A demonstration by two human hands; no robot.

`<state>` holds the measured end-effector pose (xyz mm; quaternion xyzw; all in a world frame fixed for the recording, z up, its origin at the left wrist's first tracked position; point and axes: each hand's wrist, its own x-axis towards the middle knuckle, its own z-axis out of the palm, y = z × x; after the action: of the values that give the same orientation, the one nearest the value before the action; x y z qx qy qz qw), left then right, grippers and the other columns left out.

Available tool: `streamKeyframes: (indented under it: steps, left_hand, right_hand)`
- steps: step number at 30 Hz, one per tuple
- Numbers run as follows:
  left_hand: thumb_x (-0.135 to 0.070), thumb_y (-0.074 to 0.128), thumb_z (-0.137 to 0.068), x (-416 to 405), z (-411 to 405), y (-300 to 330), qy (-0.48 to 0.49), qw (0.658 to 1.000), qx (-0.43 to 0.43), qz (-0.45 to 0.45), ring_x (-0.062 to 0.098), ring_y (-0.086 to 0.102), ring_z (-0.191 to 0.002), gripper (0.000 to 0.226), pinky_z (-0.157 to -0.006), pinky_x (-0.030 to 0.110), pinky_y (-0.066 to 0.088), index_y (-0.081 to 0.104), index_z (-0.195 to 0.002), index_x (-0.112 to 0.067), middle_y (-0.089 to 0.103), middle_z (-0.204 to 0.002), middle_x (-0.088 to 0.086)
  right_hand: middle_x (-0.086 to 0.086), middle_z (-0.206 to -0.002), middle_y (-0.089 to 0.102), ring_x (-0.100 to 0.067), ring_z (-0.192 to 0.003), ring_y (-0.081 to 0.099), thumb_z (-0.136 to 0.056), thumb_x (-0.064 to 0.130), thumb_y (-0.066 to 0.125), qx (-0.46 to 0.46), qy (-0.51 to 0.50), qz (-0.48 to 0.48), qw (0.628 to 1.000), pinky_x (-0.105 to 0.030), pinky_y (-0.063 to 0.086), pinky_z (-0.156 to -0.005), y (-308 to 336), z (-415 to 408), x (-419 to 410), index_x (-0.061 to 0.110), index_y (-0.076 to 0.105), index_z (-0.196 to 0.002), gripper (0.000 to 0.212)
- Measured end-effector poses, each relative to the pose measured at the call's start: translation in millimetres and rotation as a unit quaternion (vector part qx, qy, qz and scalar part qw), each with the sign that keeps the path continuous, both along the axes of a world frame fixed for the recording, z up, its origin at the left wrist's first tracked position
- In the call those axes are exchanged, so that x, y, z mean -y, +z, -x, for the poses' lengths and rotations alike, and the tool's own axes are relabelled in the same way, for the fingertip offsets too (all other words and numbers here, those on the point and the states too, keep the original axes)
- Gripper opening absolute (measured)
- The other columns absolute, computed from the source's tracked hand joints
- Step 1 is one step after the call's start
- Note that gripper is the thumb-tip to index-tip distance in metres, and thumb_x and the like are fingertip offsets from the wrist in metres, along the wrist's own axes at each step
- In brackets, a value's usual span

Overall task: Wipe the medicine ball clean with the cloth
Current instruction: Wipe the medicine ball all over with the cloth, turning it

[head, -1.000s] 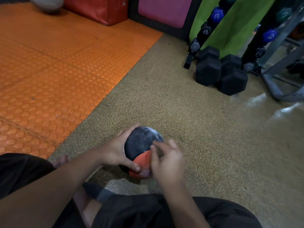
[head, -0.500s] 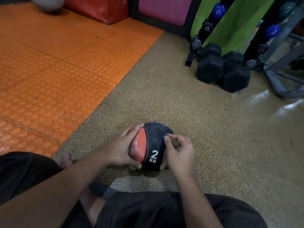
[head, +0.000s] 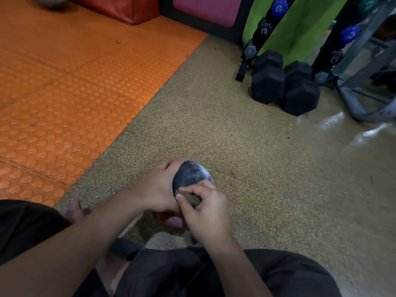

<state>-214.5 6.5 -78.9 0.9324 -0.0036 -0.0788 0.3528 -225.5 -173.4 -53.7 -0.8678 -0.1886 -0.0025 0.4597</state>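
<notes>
Ball (head: 191, 176) sits low in the middle of the frame on the speckled floor (head: 246, 168) — I see my left hand (head: 158, 189) curled round its left side, gripping it. My right hand (head: 206, 213), at its near side, pinches a small dark cloth (head: 190, 198) against the dusty surface.

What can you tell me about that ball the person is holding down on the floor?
The medicine ball is small and round, mostly black with a chalky, whitish haze over its top; a strip of orange-red panel shows low down. It sits on the speckled floor between the person's knees. The left hand grips its left side, while the right hand presses a bunched dark cloth against its near face.
</notes>
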Motion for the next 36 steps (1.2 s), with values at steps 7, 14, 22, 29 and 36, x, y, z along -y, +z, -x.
streamKeyframes:
  steps: [7,14,22,29,36]
  left_hand:
    - [-0.081,0.093,-0.033,-6,6,-3,-0.005,0.999,0.0,0.05,0.015,0.036,-0.147,0.146,-0.121,0.045,0.04,0.018,-0.156,-0.056,0.019,-0.162,-0.018]
    - [-0.072,0.096,-0.048,-18,8,-5,-0.016,0.995,-0.034,0.088,0.014,0.028,-0.149,0.135,-0.122,0.044,0.035,0.017,-0.156,-0.057,0.013,-0.164,-0.022]
    - [-0.044,0.072,-0.073,-5,9,-14,-0.003,0.998,0.058,0.018,0.014,0.026,-0.158,0.101,-0.122,0.03,0.032,0.02,-0.16,-0.043,0.009,-0.174,-0.008]
    - [-0.089,0.083,-0.037,2,20,-10,0.03,0.998,0.048,0.027,0.009,0.038,-0.145,0.143,-0.119,0.039,0.039,0.019,-0.158,-0.045,0.018,-0.163,-0.021]
    - [-0.06,0.07,-0.062,-4,21,-21,0.059,0.993,0.074,0.074,0.015,0.046,-0.143,0.103,-0.118,0.037,0.041,0.027,-0.155,-0.042,0.029,-0.16,-0.013]
  right_hand:
    - [0.012,-0.085,0.074,-0.01,-0.078,0.071,-0.103,0.029,0.061,-0.066,-0.131,-0.103,0.984,-0.029,0.056,-0.068,12,-26,38,0.029,0.063,-0.098,0.005]
    - [0.014,-0.086,0.073,-0.016,-0.071,0.071,-0.096,0.027,0.061,-0.064,-0.12,-0.054,0.989,-0.05,0.06,-0.068,23,-26,43,0.034,0.072,-0.091,0.014]
    - [0.013,-0.092,0.062,-0.014,-0.087,0.06,-0.087,0.039,0.068,0.184,0.027,0.164,0.969,-0.031,0.054,-0.066,9,14,-17,0.033,0.079,-0.094,0.014]
    - [0.006,-0.092,0.068,-0.017,-0.083,0.067,-0.088,0.028,0.072,0.084,-0.158,0.065,0.982,-0.039,0.057,-0.077,-13,-5,23,0.02,0.076,-0.09,0.009]
    - [0.004,-0.089,0.06,-0.02,-0.08,0.06,-0.091,0.03,0.063,0.207,-0.016,0.157,0.965,-0.035,0.052,-0.06,-2,27,-25,0.023,0.074,-0.087,0.013]
